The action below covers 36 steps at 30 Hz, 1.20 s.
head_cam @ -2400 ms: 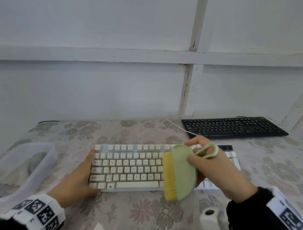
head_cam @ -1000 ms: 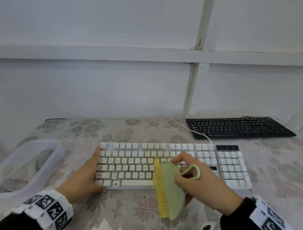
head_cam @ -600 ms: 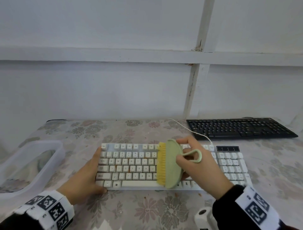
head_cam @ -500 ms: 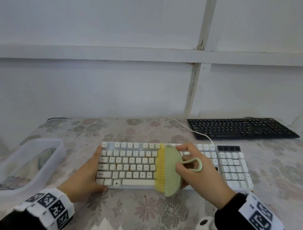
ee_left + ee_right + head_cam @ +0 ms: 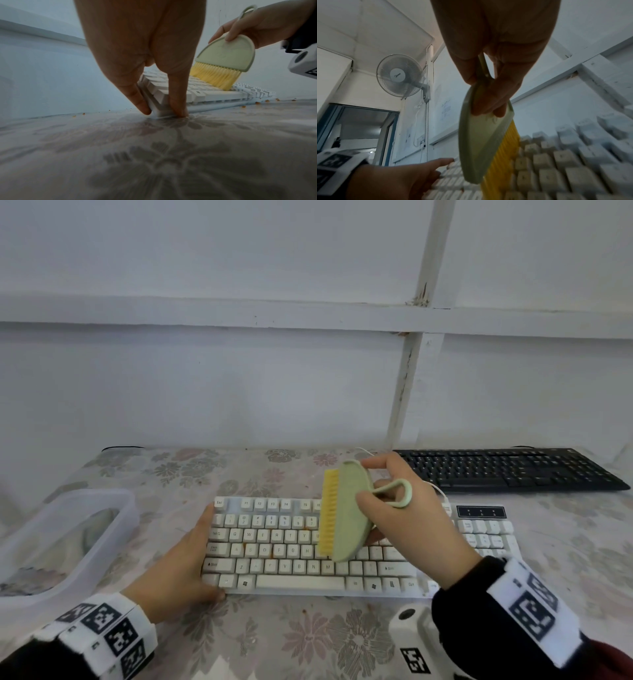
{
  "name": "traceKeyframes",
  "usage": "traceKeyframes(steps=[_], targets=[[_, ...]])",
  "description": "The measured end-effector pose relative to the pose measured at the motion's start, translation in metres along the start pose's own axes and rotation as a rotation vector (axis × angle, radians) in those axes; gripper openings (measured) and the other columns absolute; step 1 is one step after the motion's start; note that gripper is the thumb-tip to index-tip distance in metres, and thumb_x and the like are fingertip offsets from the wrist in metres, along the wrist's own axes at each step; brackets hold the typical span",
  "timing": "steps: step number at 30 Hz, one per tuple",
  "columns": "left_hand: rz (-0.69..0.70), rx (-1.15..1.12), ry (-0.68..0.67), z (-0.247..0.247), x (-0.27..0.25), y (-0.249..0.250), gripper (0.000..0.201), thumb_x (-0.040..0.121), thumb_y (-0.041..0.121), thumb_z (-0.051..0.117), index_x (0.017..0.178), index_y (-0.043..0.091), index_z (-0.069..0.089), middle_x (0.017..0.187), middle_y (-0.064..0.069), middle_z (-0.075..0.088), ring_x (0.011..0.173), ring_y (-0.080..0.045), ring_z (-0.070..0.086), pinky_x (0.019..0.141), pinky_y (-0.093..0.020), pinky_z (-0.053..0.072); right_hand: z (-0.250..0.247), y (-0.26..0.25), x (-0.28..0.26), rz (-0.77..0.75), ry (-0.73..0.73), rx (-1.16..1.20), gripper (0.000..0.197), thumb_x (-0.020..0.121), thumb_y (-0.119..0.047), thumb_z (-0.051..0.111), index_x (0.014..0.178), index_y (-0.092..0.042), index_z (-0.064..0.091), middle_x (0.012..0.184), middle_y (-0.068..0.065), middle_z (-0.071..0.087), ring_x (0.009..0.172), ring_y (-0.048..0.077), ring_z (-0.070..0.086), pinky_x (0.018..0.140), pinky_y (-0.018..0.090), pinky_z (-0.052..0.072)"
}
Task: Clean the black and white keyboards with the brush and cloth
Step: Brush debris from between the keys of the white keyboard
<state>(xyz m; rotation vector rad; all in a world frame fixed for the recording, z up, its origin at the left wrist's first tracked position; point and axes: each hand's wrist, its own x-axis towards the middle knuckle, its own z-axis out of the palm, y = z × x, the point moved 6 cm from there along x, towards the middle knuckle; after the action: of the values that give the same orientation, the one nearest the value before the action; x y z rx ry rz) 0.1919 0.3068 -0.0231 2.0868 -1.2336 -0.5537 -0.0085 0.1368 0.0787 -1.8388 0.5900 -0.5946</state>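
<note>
The white keyboard (image 5: 274, 546) lies in front of me on the flowered tablecloth, with orange crumbs between its keys. My right hand (image 5: 373, 487) grips a green brush (image 5: 346, 511) with yellow bristles (image 5: 216, 77) that touch the keys in the middle of the upper rows. In the right wrist view the brush (image 5: 481, 142) stands on edge over the keys. My left hand (image 5: 205, 556) braces the keyboard's left end, its straight fingers (image 5: 135, 94) pressing the near corner. The black keyboard (image 5: 507, 470) lies at the back right, untouched.
A clear plastic container (image 5: 113, 529) stands at the left with something grey inside. The white keyboard's cable (image 5: 435, 487) runs toward the black one. Orange crumbs (image 5: 257, 102) lie on the cloth along the keyboard's front edge. A wall rises right behind the table.
The brush has moved away from me, from the keyboard's front edge up to its back rows. My left hand has stayed on the keyboard's left end.
</note>
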Motion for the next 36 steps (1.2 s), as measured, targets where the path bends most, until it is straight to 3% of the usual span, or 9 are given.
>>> traceKeyframes(steps=[4,9,17,20,22,25,29,33,36], targets=[[-0.015,0.024,0.002,0.000,0.000,-0.004,0.118,0.065,0.022,0.078,0.145,0.042,-0.006,0.130,0.027,0.043,0.112,0.012,0.049,0.092,-0.016,0.046,0.016,0.004,0.000,-0.053,-0.010,-0.141,0.025,0.087,-0.009,0.051,0.104,-0.026,0.049,0.082,0.019,0.064,0.072,0.035,0.065,0.058,0.050,0.057],[-0.029,0.063,0.007,0.000,0.001,-0.004,0.118,0.066,0.014,0.077,0.142,0.044,-0.008,0.122,0.028,0.044,0.104,0.011,0.052,0.079,-0.010,0.047,0.031,0.017,-0.015,-0.021,-0.100,-0.200,0.023,0.087,-0.008,0.048,0.102,-0.026,0.045,0.054,-0.002,0.042,0.048,0.012,0.037,0.052,0.041,0.050],[0.005,0.041,0.002,0.000,0.001,-0.006,0.118,0.063,0.021,0.078,0.144,0.043,-0.005,0.129,0.023,0.045,0.111,0.006,0.052,0.092,-0.023,0.049,0.029,0.010,-0.029,0.066,-0.242,-0.246,0.022,0.083,-0.010,0.051,0.099,-0.026,0.049,0.065,0.005,0.048,0.053,0.019,0.046,0.057,0.050,0.054],[-0.021,0.051,0.000,0.000,0.001,-0.010,0.123,0.063,0.019,0.078,0.144,0.043,-0.012,0.130,0.021,0.045,0.110,0.002,0.053,0.093,-0.026,0.050,0.018,-0.006,-0.019,0.019,-0.119,-0.191,0.025,0.082,-0.006,0.051,0.098,-0.025,0.053,0.063,0.009,0.052,0.049,0.024,0.051,0.054,0.050,0.056],[-0.014,0.052,0.000,0.000,0.002,-0.009,0.123,0.064,0.018,0.078,0.144,0.043,-0.011,0.130,0.023,0.044,0.111,0.005,0.052,0.093,-0.023,0.049,0.013,-0.015,-0.011,-0.043,-0.017,-0.170,0.026,0.083,-0.005,0.051,0.099,-0.026,0.051,0.072,0.022,0.058,0.059,0.039,0.057,0.054,0.051,0.056],[0.010,0.036,0.000,-0.001,0.001,-0.004,0.119,0.064,0.017,0.078,0.143,0.045,-0.007,0.129,0.025,0.043,0.111,0.010,0.049,0.092,-0.019,0.047,0.017,-0.011,-0.004,-0.068,0.016,-0.159,0.024,0.086,-0.006,0.051,0.101,-0.025,0.049,0.083,0.027,0.061,0.075,0.044,0.062,0.055,0.051,0.056],[0.013,0.021,0.008,-0.001,0.001,-0.004,0.116,0.065,0.019,0.078,0.142,0.046,-0.004,0.128,0.025,0.045,0.109,0.012,0.050,0.091,-0.018,0.048,0.037,0.012,-0.020,0.012,-0.132,-0.192,0.022,0.088,-0.009,0.049,0.099,-0.028,0.046,0.076,0.021,0.059,0.057,0.028,0.051,0.056,0.048,0.054],[0.026,0.012,0.020,-0.001,0.001,-0.001,0.113,0.065,0.016,0.078,0.138,0.051,-0.001,0.125,0.025,0.046,0.109,0.014,0.050,0.087,-0.011,0.047,0.043,0.019,-0.038,0.075,-0.256,-0.180,0.022,0.086,-0.013,0.050,0.097,-0.032,0.049,0.068,0.014,0.049,0.058,0.019,0.041,0.056,0.048,0.051],[0.027,0.005,0.022,-0.001,0.001,0.001,0.113,0.065,0.015,0.078,0.139,0.048,0.000,0.125,0.027,0.045,0.110,0.017,0.047,0.084,-0.006,0.045,0.033,0.011,-0.039,0.052,-0.245,-0.196,0.023,0.084,-0.011,0.051,0.096,-0.030,0.054,0.057,-0.002,0.042,0.053,0.014,0.036,0.050,0.034,0.046]])
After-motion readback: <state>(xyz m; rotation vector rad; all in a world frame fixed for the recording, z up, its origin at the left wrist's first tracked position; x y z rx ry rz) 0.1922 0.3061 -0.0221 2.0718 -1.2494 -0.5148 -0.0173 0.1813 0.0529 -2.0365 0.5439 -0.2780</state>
